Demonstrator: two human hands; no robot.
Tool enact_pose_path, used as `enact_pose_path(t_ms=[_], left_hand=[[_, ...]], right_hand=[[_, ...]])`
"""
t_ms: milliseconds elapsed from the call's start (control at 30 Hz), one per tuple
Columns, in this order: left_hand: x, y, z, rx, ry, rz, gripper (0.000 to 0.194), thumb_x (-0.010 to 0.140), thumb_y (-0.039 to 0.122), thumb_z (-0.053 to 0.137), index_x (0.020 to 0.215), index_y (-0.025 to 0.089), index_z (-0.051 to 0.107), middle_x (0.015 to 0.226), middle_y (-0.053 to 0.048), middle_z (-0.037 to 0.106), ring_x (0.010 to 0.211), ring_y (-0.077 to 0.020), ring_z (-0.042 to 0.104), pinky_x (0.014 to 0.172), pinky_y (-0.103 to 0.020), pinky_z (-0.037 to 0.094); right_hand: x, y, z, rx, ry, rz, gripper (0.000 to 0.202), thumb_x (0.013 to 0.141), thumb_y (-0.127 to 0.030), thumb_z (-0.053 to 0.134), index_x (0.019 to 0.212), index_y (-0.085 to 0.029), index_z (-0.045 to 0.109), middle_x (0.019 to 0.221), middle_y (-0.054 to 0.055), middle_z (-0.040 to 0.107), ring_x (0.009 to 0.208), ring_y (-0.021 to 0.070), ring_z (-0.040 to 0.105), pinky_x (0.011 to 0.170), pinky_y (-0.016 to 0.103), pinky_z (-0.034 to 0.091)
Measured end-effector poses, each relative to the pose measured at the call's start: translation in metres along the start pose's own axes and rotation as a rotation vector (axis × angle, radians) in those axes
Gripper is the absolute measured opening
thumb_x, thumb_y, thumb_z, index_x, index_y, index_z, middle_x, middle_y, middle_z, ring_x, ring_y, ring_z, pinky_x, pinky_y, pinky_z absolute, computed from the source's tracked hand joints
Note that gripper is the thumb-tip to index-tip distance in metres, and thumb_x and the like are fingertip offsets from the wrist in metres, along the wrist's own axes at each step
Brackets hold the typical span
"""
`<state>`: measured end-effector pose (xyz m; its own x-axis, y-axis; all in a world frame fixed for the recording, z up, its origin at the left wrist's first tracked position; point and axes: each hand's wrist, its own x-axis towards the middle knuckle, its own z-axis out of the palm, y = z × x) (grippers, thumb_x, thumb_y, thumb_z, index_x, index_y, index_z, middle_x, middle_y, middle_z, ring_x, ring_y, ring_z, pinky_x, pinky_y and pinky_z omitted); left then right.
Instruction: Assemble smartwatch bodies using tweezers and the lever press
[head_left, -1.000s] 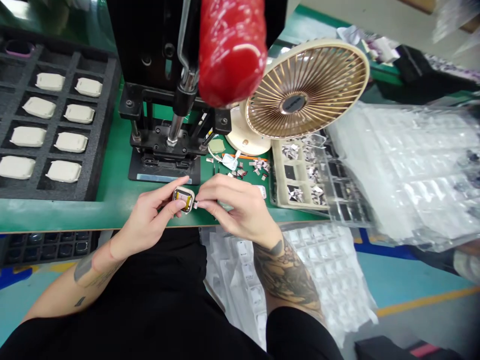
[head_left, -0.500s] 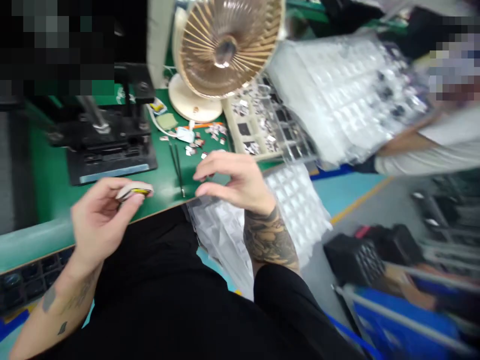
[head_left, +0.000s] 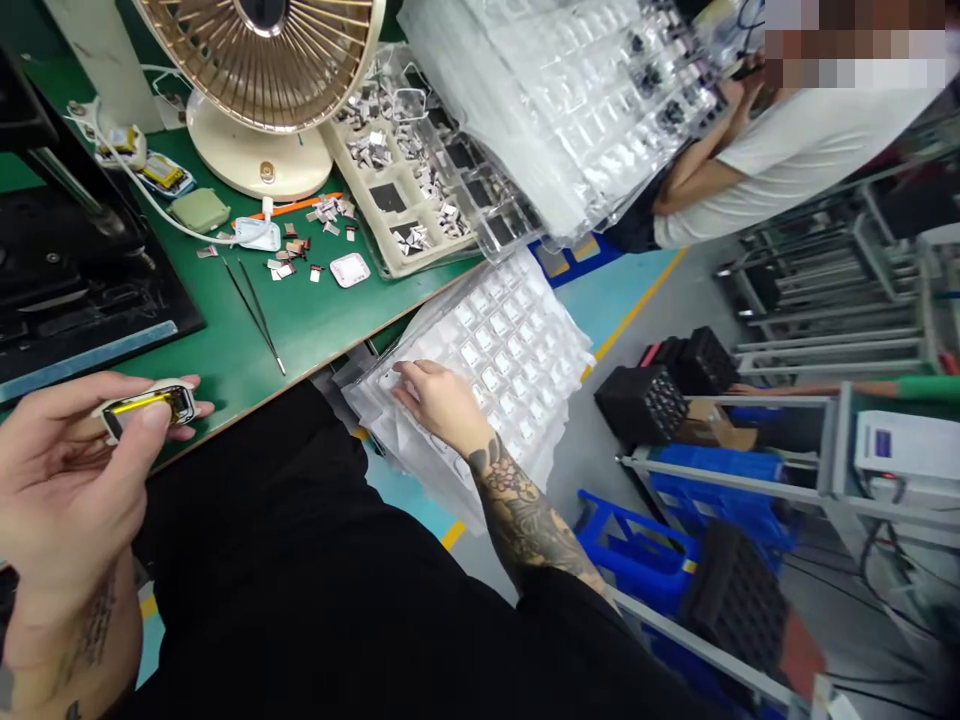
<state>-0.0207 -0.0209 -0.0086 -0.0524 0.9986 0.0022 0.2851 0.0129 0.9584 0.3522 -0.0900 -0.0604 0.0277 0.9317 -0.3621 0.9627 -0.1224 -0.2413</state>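
Green bench [head_left: 315,330], near edge slanting. Black machine base [head_left: 75,270] at left, pale blue strip [head_left: 90,360] along its near side. Tweezers [head_left: 259,325] flat, legs spread, joined end toward near edge. To their right, white rounded piece [head_left: 350,270]; between, loose small parts [head_left: 296,247]. Farther back, white tag [head_left: 257,233], orange stick [head_left: 307,203], dull green block [head_left: 200,210]. Cream fan base [head_left: 255,165] behind. At right, compartment box [head_left: 375,230], small parts in several sections.
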Motion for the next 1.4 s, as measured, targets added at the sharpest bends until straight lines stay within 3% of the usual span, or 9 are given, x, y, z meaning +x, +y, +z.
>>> enact_pose_path(t_ms=[133,300,433,600,700,900,1100,1233,1400], left_hand=[[0.002,0.011,0.012,0.060,0.125,0.141,0.023,0.102,0.042,0.088,0.123,0.034,0.085,0.110,0.007,0.085,0.106,-0.0276,0.088,0.095,-0.050,0.077],[0.013,0.007,0.017,-0.161,0.111,0.194,0.030,0.101,0.031,0.091,0.130,0.026,0.086,0.114,-0.002,0.090,0.098,-0.0198,0.088,0.080,-0.028,0.074],[0.019,0.002,0.018,-0.238,0.121,0.240,0.019,0.100,0.023,0.091,0.118,0.019,0.088,0.115,-0.008,0.090,0.096,-0.0186,0.087,0.083,-0.024,0.071],[0.023,0.000,0.019,-0.453,0.069,0.148,0.024,0.101,0.022,0.089,0.123,0.020,0.081,0.109,-0.005,0.084,0.093,-0.0200,0.088,0.078,-0.026,0.071],[0.024,0.000,0.019,-0.511,0.018,0.083,0.034,0.105,0.029,0.085,0.137,0.020,0.077,0.113,-0.006,0.079,0.096,-0.0209,0.088,0.084,-0.030,0.073],[0.024,0.005,0.010,-0.565,-0.006,0.000,0.021,0.106,0.031,0.085,0.118,0.020,0.071,0.108,-0.005,0.081,0.100,-0.0195,0.085,0.090,-0.028,0.069],[0.027,0.005,-0.001,-0.391,0.110,0.033,0.029,0.111,0.032,0.078,0.138,0.024,0.079,0.118,-0.006,0.081,0.080,-0.0107,0.077,0.066,-0.019,0.059],[0.029,-0.001,0.001,-0.558,0.178,-0.019,0.026,0.109,0.035,0.080,0.131,0.020,0.078,0.107,-0.007,0.086,0.082,-0.0160,0.082,0.073,-0.024,0.066],[0.026,-0.004,0.002,-0.595,0.203,-0.020,0.037,0.105,0.031,0.084,0.139,0.017,0.081,0.122,-0.013,0.089,0.103,-0.0238,0.088,0.088,-0.030,0.072]], right_hand=[[0.004,-0.011,0.012,-0.028,0.037,0.061,0.026,0.111,-0.025,0.065,0.132,-0.012,0.073,0.118,0.021,0.078,0.113,0.0345,0.075,0.094,0.040,0.055],[0.017,0.001,0.019,0.045,0.087,0.076,0.039,0.099,-0.020,0.077,0.137,-0.015,0.069,0.113,0.011,0.080,0.095,0.0235,0.075,0.088,0.034,0.055],[0.017,0.015,0.012,0.105,0.154,0.008,0.013,0.097,-0.021,0.073,0.108,-0.015,0.077,0.089,0.004,0.074,0.078,0.0185,0.071,0.076,0.031,0.054],[0.012,0.022,-0.027,0.257,0.663,-0.132,0.021,0.105,-0.038,0.075,0.108,-0.021,0.088,0.077,-0.001,0.067,0.063,0.0141,0.060,0.064,0.030,0.050],[0.022,0.001,-0.057,0.362,0.829,-0.330,0.021,0.104,-0.031,0.077,0.121,-0.023,0.086,0.088,0.003,0.078,0.074,0.0174,0.072,0.074,0.032,0.059],[0.075,-0.100,-0.084,0.633,0.856,-0.841,0.041,0.100,-0.013,0.077,0.139,-0.025,0.078,0.105,0.006,0.082,0.088,0.0223,0.082,0.081,0.039,0.070],[0.095,-0.197,-0.083,0.777,0.410,-1.118,0.046,0.102,0.003,0.067,0.134,-0.027,0.080,0.128,0.008,0.079,0.099,0.0171,0.084,0.086,0.032,0.075],[0.092,-0.226,-0.070,0.859,0.333,-1.110,0.047,0.100,0.005,0.072,0.136,-0.024,0.081,0.140,0.010,0.075,0.114,0.0196,0.084,0.098,0.033,0.076],[0.099,-0.220,-0.058,0.682,0.388,-1.167,0.056,0.098,0.002,0.080,0.148,-0.020,0.075,0.144,0.014,0.079,0.131,0.0254,0.080,0.110,0.041,0.073]])
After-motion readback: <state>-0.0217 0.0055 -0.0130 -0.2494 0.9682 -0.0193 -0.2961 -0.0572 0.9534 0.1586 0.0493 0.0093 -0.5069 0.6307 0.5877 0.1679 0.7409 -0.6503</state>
